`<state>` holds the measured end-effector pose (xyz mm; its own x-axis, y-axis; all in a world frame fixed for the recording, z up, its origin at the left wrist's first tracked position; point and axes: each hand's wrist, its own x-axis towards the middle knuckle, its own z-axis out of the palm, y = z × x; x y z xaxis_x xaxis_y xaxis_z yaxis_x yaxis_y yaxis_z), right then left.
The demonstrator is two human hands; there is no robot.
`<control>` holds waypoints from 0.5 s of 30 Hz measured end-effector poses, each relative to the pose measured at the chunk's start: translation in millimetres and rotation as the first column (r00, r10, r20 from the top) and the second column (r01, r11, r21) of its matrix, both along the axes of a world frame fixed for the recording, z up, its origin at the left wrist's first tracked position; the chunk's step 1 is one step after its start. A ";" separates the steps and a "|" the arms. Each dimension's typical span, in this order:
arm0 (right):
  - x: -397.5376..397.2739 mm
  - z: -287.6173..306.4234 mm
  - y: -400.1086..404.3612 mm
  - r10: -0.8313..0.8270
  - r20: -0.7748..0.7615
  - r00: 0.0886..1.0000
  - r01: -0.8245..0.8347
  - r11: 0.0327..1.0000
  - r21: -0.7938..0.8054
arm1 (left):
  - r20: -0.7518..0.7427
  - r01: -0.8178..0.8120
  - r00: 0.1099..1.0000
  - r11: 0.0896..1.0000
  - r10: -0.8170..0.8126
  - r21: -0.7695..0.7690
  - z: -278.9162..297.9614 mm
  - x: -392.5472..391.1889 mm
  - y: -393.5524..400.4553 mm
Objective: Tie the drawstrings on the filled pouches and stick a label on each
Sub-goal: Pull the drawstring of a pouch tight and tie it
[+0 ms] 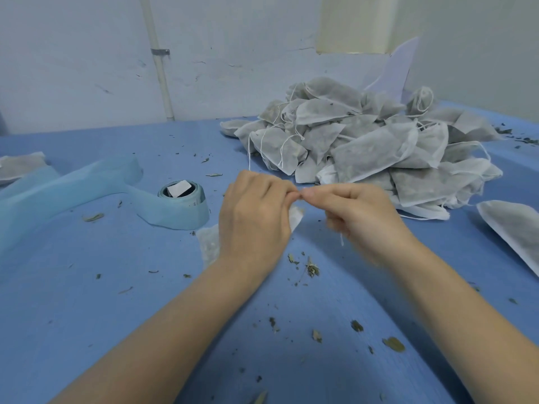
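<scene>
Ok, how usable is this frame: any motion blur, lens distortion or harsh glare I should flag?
Head view: the right hand and its forearm are smeared by motion blur, while the left hand is sharper; the pouch pile and label roll read clearly. Wide-angle distortion bows the blue table edges and the wall pipe. Lighting is soft and even, without harsh glare or hard shadows.

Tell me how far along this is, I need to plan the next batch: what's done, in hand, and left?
Done: nothing visibly labelled; a pouch lies apart at far left, its state unclear. In hand: the left hand and right hand pinch the drawstring of one pouch between them. Left: the big pile of pouches, many with loose strings, and labelling from the label roll.
</scene>
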<state>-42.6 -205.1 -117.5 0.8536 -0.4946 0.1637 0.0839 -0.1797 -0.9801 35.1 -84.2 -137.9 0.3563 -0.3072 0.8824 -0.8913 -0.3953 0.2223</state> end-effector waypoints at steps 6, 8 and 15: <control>4.6 -9.0 3.7 -0.074 0.166 0.983 0.092 0.991 -0.102 | -0.384 0.050 0.923 0.999 -0.041 0.014 7.3 -4.6 -1.7; 7.6 -11.1 7.0 -0.021 0.165 0.986 0.036 0.996 -0.088 | -0.471 0.068 0.879 0.997 -0.076 -0.035 8.0 -5.4 -3.5; 12.7 -17.6 11.5 -0.042 0.223 0.974 0.075 0.987 -0.139 | -0.495 0.009 0.869 1.000 -0.013 -0.009 10.5 -8.6 -5.0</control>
